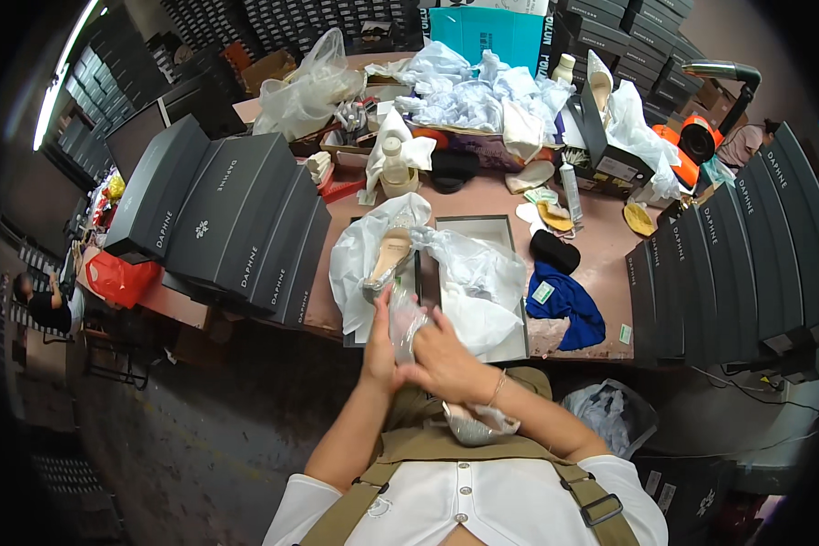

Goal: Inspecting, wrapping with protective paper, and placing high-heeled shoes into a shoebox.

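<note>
Clear plastic bag (405,320) was pinched between both hands at the near edge of the table (610,264), left hand (379,344) and right hand (441,362) pressed close together around it. Just beyond sat an open shoe box (482,227) with white tissue (469,273) and 1 beige heeled shoe (389,259); a blue cloth (569,305) lay to the right.

We are seeing dark grey shoeboxes (232,223) lying stacked on the table's left, and more of them (746,246) standing in a row on its right. A blue cloth (569,305) is lying near the pink table (605,255) edge, a red bag (118,278) is hanging at far left, and crumpled white paper (469,91) is piling up at the back.
</note>
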### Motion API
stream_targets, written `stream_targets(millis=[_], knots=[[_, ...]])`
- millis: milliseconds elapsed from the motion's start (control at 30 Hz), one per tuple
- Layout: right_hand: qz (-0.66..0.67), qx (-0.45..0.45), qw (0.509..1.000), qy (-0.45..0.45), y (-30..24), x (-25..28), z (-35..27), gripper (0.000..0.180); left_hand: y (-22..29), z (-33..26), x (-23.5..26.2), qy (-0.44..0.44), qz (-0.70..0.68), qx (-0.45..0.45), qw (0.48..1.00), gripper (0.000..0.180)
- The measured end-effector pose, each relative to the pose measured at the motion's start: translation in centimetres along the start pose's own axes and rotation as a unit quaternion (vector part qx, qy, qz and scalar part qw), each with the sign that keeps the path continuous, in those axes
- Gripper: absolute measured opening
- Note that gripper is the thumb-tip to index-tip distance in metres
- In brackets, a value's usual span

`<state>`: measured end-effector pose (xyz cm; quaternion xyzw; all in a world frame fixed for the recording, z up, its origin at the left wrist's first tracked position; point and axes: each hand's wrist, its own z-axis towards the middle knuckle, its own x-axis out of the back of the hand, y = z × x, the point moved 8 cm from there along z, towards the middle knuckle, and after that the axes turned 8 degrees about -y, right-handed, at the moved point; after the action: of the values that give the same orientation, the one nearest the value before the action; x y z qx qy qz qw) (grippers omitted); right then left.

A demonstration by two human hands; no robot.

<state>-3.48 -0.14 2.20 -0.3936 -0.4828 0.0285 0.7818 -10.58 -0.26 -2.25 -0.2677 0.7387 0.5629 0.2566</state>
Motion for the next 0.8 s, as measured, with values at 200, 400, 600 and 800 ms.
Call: stream_targets(millis=[200,400,600,800], knots=[[0.046,-0.047,0.997,-0.028,1.6,-4.9,-0.5,0.065,-1.7,1.9,3.8,0.030,0.022,-0.003,0.999,0.054],[0.083,-0.062,0.990,-0.100,0.1,-3.4,-0.3,0.066,0.9,0.8,1.5,0.011,0.082,-0.026,0.996,0.054],[0.285,0.019,0.950,-0.130,-1.2,-0.1,-6.1,0.054,-1.1,0.3,0.9,-0.033,0.043,-0.022,0.998,0.053],[0.408,-0.204,0.866,0.205,4.3,4.2,-10.4,0.050,2.5,1.6,-4.0,-0.137,0.048,-0.108,0.983,0.074]])
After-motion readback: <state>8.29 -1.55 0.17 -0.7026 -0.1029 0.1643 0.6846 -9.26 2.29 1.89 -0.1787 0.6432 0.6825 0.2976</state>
